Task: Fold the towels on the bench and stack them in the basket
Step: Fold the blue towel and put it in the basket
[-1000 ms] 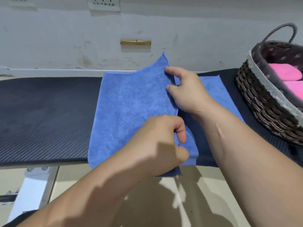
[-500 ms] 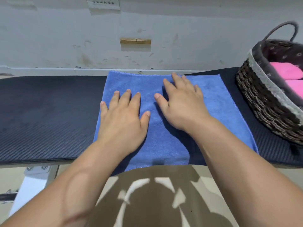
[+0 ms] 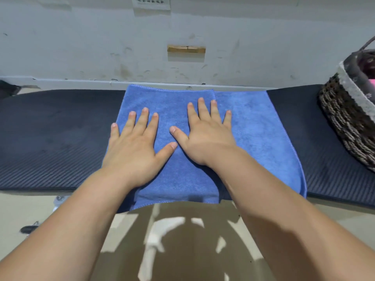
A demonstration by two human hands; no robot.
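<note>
– what have my fingers got?
– nothing gripped. left fingers and right fingers lie straight and spread, pressed flat on the blue towel, centre of frame on the desk.
– which way's the next fold?
– from the right, i'd say. the folded flap's edge runs away from me under my right fingers, and the single layer lies right of it. the right fingers are nearer that layer, and nearer the basket at the frame's right edge.
</note>
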